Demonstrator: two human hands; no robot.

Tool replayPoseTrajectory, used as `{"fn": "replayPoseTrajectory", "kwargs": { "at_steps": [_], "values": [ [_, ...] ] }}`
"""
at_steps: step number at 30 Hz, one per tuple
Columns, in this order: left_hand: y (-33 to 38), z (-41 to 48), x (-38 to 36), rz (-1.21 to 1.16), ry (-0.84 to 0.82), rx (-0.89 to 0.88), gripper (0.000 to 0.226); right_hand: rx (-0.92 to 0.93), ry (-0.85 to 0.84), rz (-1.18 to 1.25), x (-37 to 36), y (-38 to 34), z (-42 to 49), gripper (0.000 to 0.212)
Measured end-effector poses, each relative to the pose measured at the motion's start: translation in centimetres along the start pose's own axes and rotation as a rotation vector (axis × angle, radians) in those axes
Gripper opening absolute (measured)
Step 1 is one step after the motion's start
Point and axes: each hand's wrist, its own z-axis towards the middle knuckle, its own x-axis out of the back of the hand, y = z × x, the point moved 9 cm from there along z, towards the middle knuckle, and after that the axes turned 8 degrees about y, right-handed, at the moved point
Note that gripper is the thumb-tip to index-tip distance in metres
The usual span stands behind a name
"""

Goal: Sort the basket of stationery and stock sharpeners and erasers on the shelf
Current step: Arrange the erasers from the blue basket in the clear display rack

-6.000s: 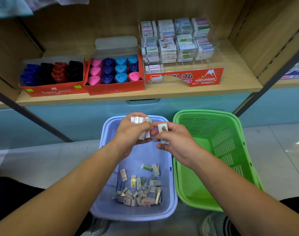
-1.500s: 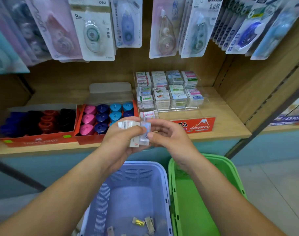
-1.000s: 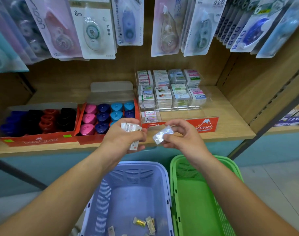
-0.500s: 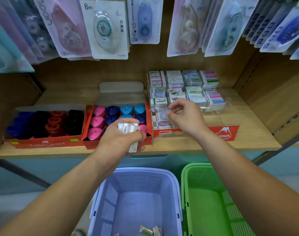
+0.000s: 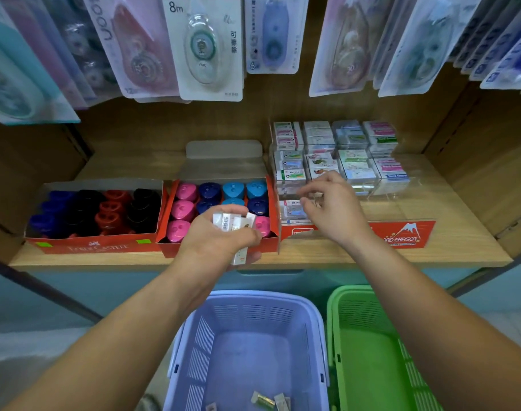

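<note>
My left grip (image 5: pixel 220 237) clutches a fan of small erasers (image 5: pixel 234 222) at frame centre, in front of the pink-and-blue sharpener box (image 5: pixel 270 246). My right grip (image 5: pixel 331 209) curls over the clear eraser display (image 5: pixel 401 237) on the shelf (image 5: pixel 463 244); whether it pinches anything, I cannot tell.

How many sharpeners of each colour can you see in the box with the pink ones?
Pink sharpeners: 4
Dark blue sharpeners: 3
Light blue sharpeners: 3
Total: 10 showing. The left hand, holding erasers, hides part of the front row.
</note>
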Motion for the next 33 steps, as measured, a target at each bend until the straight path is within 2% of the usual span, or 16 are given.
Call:
{"fn": "replayPoseTrajectory", "kwargs": {
  "at_steps": [2,6,9,12,15,22,30,33],
  "values": [
    [0.0,-0.2,0.0,0.0,0.003,0.008,0.042,-0.042,0.018,0.141,0.9,-0.9,-1.2,0.016],
    [0.0,-1.0,-1.1,-0.027,-0.067,0.019,0.04,-0.088,-0.247,0.563,-0.6,-4.8,-4.5,0.025],
    [0.4,-1.9,-2.2,-0.041,-0.161,0.007,0.037,-0.055,-0.389,0.753,-1.1,-6.7,-6.1,0.028],
    [0.5,-2.3,-2.2,-0.083,-0.177,0.024,0.04,-0.057,-0.309,0.778,-0.4,-6.1,-6.0,0.017],
    [0.8,-2.1,-1.4,-0.106,-0.117,0.027,0.035,-0.221,-0.235,0.93,0.4,-4.4,-5.7,0.013],
    [0.9,-1.8,-1.2,-0.061,-0.071,-0.003,0.031,-0.384,-0.216,1.063,0.9,-3.4,-6.0,0.01],
    [0.7,-1.7,-2.5,-0.048,-0.09,-0.007,0.031,-0.395,-0.166,1.15,1.8,-2.8,-6.7,0.021],
    [0.3,-1.9,-3.2,-0.031,-0.112,0.003,0.029,-0.37,-0.202,1.194,1.7,-2.8,-7.0,0.021]
  ]
}}
